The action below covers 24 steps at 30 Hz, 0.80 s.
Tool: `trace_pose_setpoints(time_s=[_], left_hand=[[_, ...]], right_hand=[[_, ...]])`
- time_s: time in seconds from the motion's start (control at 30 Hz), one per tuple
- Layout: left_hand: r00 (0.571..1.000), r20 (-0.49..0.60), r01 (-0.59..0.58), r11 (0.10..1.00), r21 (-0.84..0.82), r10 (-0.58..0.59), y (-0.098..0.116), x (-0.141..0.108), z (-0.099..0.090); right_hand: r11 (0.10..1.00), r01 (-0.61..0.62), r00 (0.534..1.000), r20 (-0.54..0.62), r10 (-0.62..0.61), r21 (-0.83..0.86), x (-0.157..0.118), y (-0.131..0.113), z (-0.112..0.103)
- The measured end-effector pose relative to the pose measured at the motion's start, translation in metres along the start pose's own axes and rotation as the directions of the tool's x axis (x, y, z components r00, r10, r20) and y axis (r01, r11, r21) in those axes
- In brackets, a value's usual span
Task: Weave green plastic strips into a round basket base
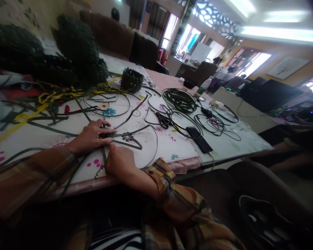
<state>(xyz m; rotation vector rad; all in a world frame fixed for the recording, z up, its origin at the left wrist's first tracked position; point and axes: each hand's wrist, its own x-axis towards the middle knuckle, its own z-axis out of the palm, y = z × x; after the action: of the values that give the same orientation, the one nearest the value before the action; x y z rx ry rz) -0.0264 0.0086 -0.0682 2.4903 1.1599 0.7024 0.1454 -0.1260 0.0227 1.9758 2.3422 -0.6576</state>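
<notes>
Green flat strips (127, 142) cross one another on the flower-patterned table cover, meeting under my fingers in a small woven patch. My left hand (95, 136) presses on this crossing with its fingers spread. Just right of and below it, my right hand (120, 162) is closed, its fingertips at the strips near the crossing; what they pinch is too small to make out. Long strip ends reach out to the left, to the right and over the table's front edge.
Black scissors (163, 120), a dark phone (199, 139) and a coil of green strip (179, 100) lie to the right. A dark woven basket (131, 80) stands behind, with dark green bundles (77, 52) and yellow strips (48, 99) at the left. A person's arm shows at far right.
</notes>
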Motion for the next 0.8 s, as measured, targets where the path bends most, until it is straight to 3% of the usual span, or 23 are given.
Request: trace_pose_setpoints(time_s=[0.4,0.6,0.8], left_hand=[[0.996,0.085,0.003,1.0,-0.024,-0.001,-0.002,0.006,-0.011],[0.967,0.226,-0.085,0.986,-0.145,0.117,-0.008,0.01,-0.03],[0.961,0.25,-0.096,0.989,-0.111,0.121,0.003,0.004,-0.039]], right_hand=[[0.998,0.061,0.996,-0.072,-0.058,0.034,-0.003,0.005,0.005],[0.996,0.085,0.991,-0.103,-0.083,0.02,-0.001,0.008,0.013],[0.997,0.082,0.99,-0.116,-0.081,0.01,-0.001,0.009,0.015]])
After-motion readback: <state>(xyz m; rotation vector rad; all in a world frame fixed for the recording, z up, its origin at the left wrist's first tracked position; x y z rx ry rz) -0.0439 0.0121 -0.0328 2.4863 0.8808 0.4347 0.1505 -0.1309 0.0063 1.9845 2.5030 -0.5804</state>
